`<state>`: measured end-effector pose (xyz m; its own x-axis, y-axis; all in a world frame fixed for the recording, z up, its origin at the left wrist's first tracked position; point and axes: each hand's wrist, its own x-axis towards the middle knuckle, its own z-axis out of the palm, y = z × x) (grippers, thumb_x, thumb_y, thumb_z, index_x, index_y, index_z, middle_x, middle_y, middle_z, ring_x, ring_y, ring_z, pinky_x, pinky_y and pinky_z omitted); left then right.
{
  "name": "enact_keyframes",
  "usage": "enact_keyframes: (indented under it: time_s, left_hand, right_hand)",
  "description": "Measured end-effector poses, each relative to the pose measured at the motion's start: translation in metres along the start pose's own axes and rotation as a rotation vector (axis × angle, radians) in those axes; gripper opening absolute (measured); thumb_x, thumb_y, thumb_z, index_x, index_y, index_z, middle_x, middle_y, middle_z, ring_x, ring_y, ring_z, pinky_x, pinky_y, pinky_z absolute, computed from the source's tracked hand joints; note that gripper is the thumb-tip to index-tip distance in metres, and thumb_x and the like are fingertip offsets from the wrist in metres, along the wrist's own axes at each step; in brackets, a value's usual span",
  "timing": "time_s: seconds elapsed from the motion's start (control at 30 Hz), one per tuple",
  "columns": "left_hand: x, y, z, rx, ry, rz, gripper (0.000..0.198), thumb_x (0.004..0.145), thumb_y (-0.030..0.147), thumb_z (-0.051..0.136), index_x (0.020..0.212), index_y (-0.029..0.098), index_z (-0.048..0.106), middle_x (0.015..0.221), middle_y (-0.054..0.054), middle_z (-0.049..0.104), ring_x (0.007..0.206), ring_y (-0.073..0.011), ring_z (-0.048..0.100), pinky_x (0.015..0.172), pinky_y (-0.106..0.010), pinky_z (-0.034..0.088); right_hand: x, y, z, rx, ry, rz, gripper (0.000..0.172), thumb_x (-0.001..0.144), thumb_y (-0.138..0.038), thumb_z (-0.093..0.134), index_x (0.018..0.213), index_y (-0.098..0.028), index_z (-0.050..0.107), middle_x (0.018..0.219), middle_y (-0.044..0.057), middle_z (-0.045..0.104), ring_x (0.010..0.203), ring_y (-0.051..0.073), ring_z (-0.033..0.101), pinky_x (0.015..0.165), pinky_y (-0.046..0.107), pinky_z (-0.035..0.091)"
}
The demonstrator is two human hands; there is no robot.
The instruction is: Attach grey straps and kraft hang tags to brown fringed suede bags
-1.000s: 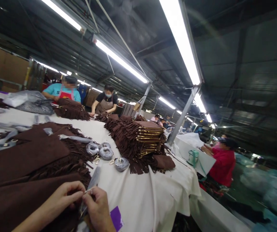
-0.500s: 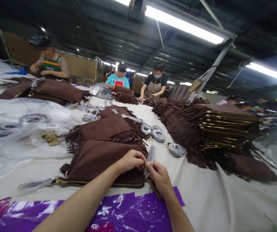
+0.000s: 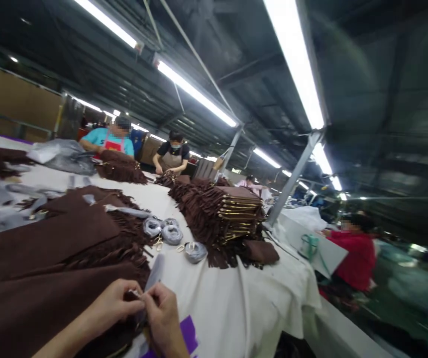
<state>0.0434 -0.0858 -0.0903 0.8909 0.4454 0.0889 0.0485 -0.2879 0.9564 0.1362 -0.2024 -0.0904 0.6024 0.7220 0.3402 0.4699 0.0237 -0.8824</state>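
My left hand (image 3: pixel 115 303) and my right hand (image 3: pixel 163 318) meet at the bottom of the view, fingers pinched together on a small grey plastic-wrapped strip (image 3: pixel 153 274) that sticks up between them. Both hands rest at the edge of a brown suede fringed bag (image 3: pixel 46 293) lying flat on the white table (image 3: pixel 217 298). What the fingertips grip inside the wrap is too small to make out.
Further brown fringed bags (image 3: pixel 87 219) lie behind. Three wrapped coils with gold clasps (image 3: pixel 171 236) sit mid-table, beside a tall stack of brown bags (image 3: pixel 232 214). A purple sheet (image 3: pixel 187 335) lies under my right wrist. Other people work at the far end and on the right.
The camera has swung right and up since half a second ago, back to the view of a second ago. My hands stay pinched together on the wrapped strip at the bag's edge.
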Motion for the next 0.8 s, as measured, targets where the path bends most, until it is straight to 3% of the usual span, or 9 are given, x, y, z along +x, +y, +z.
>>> enact_keyframes:
  time_s: [0.27,0.4,0.57,0.67,0.8]
  left_hand:
    - [0.000,0.000,0.006,-0.023,0.061,-0.051,0.023,0.055,0.039,0.058,0.055,0.017,0.050,0.053,0.002,0.047,0.051,-0.0120,0.040,0.044,-0.020,0.027]
    - [0.002,-0.004,0.001,-0.170,0.052,-0.082,0.023,0.053,0.036,0.059,0.054,0.018,0.046,0.050,0.004,0.043,0.050,-0.0123,0.040,0.045,-0.020,0.027]
    - [0.002,-0.006,-0.005,-0.522,-0.062,-0.056,0.021,0.055,0.033,0.063,0.053,0.017,0.048,0.051,0.002,0.047,0.049,-0.0112,0.038,0.049,-0.022,0.031]
    - [-0.005,-0.001,-0.009,-0.662,-0.152,-0.053,0.019,0.058,0.031,0.065,0.054,0.016,0.053,0.056,0.000,0.050,0.054,-0.0132,0.042,0.055,-0.024,0.037]
    - [-0.015,0.009,-0.015,-0.739,-0.241,-0.061,0.023,0.066,0.035,0.069,0.059,0.015,0.061,0.065,-0.004,0.058,0.065,-0.0177,0.051,0.066,-0.027,0.044]
  right_hand:
    - [-0.002,0.010,0.006,0.082,0.058,-0.008,0.022,0.077,-0.032,0.065,0.060,-0.018,0.059,0.055,-0.004,0.051,0.058,0.013,0.049,0.054,0.022,0.038]
    - [-0.001,0.009,0.004,0.059,0.049,-0.002,0.018,0.078,-0.024,0.060,0.062,-0.018,0.057,0.057,-0.005,0.048,0.060,0.013,0.048,0.056,0.021,0.037]
    - [0.000,0.008,0.002,-0.036,-0.040,-0.015,0.012,0.076,-0.015,0.058,0.065,-0.019,0.057,0.058,-0.006,0.049,0.057,0.011,0.048,0.053,0.020,0.035]
    - [-0.006,0.013,0.001,-0.152,-0.095,-0.108,0.013,0.075,-0.010,0.054,0.068,-0.021,0.058,0.059,-0.006,0.051,0.057,0.012,0.051,0.053,0.020,0.037]
    - [-0.024,0.035,-0.005,-0.403,0.029,-0.314,0.020,0.067,-0.008,0.056,0.080,-0.023,0.058,0.078,-0.001,0.063,0.075,0.018,0.061,0.070,0.027,0.047]
